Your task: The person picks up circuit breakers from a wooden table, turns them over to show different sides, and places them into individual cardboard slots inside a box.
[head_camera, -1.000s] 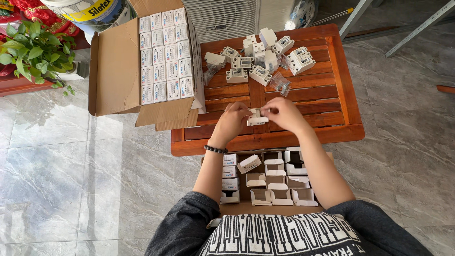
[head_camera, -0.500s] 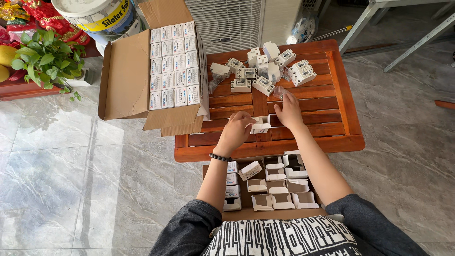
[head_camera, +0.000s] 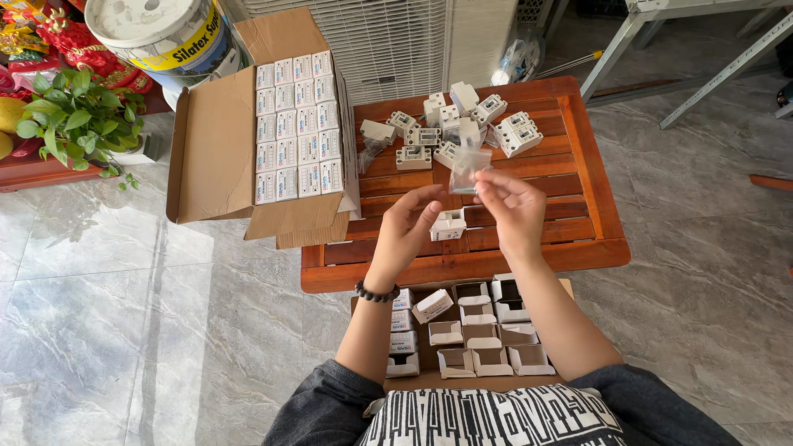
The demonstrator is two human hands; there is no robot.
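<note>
My right hand [head_camera: 514, 208] pinches a small clear plastic bag [head_camera: 468, 168] and holds it up over the low wooden table [head_camera: 578, 173]. My left hand [head_camera: 410, 225] hovers just left of it, fingers curled and apart, empty. Between and below the hands a small white device [head_camera: 449, 225] lies on the table slats. A heap of similar white devices [head_camera: 454, 128] sits at the table's far side. A bead bracelet is on my left wrist.
A big open carton [head_camera: 248, 157] filled with rows of small white boxes leans on the table's left end. On my lap a carton [head_camera: 471, 334] holds several open small white boxes. A potted plant [head_camera: 74, 124] and a paint bucket [head_camera: 161, 33] stand at the far left on a tiled floor.
The hands left the white device on the table. My right hand has come up holding a clear plastic bag, and my left hand has opened beside it.
</note>
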